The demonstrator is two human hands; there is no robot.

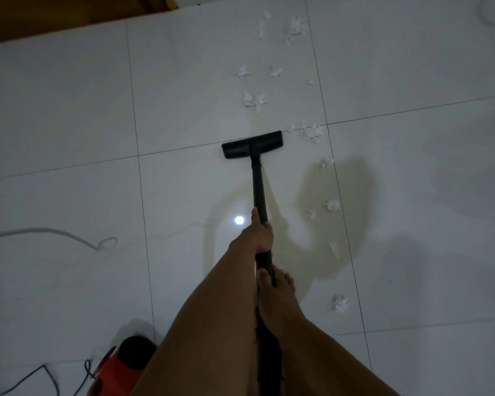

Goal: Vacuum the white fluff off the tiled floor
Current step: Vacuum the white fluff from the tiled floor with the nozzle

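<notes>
A black vacuum wand (259,192) runs from my hands out to a flat black floor head (252,144) lying on the white tiles. My left hand (259,232) grips the wand higher up, thumb along the tube. My right hand (275,284) grips it lower down, closer to me. Several tufts of white fluff (253,100) lie beyond the head and to its right, one clump (312,132) just off its right end. More tufts (332,205) trail down the right side, the nearest tuft (340,302) level with my right hand.
The red and black vacuum body (117,367) sits at the lower left with a dark cable (35,372) beside it. A grey cord (69,234) loops across the left tiles. A brown wooden edge (69,15) borders the floor at the top left.
</notes>
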